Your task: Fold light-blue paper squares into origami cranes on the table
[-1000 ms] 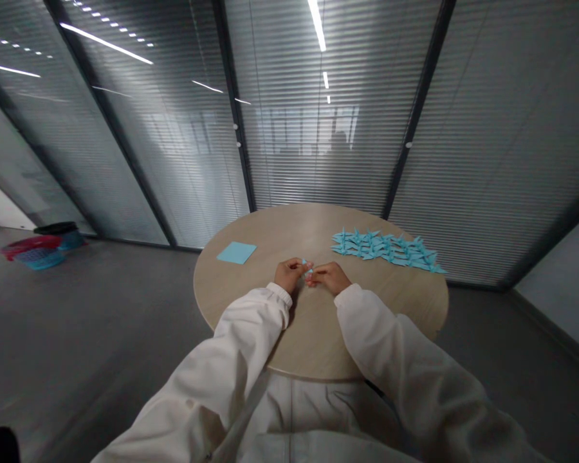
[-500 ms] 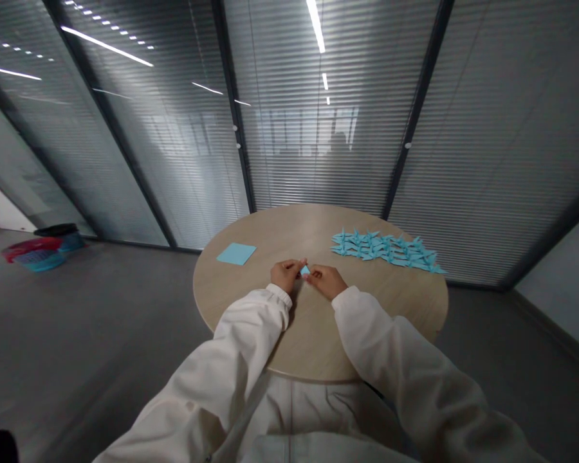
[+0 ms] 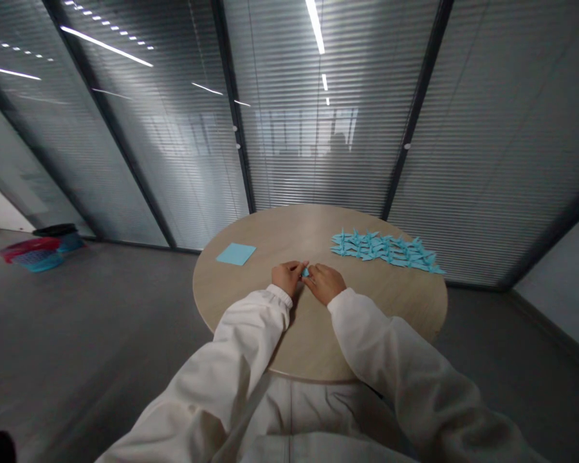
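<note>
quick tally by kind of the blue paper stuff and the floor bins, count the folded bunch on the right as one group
Small paper piece at left hand and right hand: 1
Flat square, sheet or stack unclear: 1
Folded group: 1
Bins: 2 (red-topped bin, black-topped bin)
Total: 5

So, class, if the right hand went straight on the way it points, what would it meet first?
The right hand would likely meet the small paper first, then the left hand; depth is unclear.
</note>
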A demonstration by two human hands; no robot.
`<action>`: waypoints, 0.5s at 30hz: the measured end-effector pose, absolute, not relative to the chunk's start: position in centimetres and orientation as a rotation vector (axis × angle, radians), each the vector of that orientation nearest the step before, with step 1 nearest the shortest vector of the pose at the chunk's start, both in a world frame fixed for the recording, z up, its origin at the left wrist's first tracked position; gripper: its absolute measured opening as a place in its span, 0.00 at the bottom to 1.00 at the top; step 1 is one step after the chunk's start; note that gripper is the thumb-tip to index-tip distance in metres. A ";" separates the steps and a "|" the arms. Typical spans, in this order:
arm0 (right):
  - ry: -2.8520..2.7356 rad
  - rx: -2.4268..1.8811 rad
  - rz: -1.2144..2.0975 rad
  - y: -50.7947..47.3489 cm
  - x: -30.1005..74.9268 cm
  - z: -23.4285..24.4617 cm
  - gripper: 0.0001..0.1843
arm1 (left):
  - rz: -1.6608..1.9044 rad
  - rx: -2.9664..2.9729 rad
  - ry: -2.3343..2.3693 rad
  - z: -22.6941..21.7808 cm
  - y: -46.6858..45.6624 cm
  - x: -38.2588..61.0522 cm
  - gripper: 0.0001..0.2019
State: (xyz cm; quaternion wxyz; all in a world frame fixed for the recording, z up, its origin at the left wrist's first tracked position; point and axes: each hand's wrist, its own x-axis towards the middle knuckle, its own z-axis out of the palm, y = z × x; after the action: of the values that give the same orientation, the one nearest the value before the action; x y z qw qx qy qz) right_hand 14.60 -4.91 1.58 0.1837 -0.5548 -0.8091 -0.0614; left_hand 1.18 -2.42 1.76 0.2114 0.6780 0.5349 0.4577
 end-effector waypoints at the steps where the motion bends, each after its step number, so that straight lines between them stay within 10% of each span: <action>1: -2.292 -1.575 -0.187 -5.0 14.5 1.7 0.16 | 1.269 1.887 1.492 1.7 -2.4 1.2 0.20; 15: -2.251 -1.613 -0.207 -5.0 14.7 1.7 0.15 | 1.247 1.724 1.281 1.2 -2.1 1.4 0.20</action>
State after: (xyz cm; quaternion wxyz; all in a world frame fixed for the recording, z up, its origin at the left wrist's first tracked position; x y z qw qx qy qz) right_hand 14.70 -4.95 1.70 0.1813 -0.5711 -0.7972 -0.0732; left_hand 1.41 -2.09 1.20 0.3232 0.6568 0.4881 0.4753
